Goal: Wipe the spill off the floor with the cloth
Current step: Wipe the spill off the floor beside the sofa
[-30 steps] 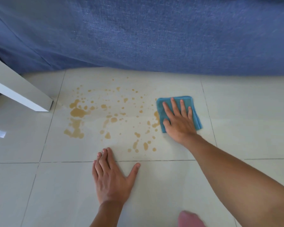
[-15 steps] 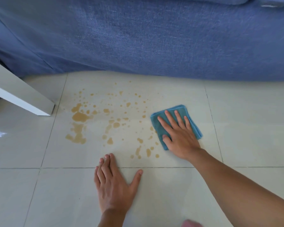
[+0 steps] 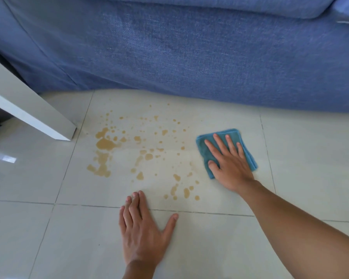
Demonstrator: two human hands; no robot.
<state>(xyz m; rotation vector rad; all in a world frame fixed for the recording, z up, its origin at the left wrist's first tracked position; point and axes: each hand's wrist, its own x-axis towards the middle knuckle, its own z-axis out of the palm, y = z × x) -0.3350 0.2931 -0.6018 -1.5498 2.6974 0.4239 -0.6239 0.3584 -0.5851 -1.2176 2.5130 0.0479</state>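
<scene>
My right hand [image 3: 230,164] lies flat on the cloth [image 3: 226,152], fingers straight and spread, pressing it to the floor [image 3: 310,158] without gripping it. The cloth is blue and folded into a rough square, and it sits at the right edge of the spill [image 3: 145,154], just right of the nearest drops. My left hand [image 3: 143,234] is flat on the floor too, nearer to me, fingers together and thumb out, holding nothing; its fingertips reach just past a grout line, near the spill's near edge.

The spill is a scatter of tan drops and small puddles across one pale tile, the biggest puddles at its left side. A white table leg [image 3: 38,109] stands left of it. A blue sofa [image 3: 189,53] runs along the far side. I can read no writing or labels anywhere.
</scene>
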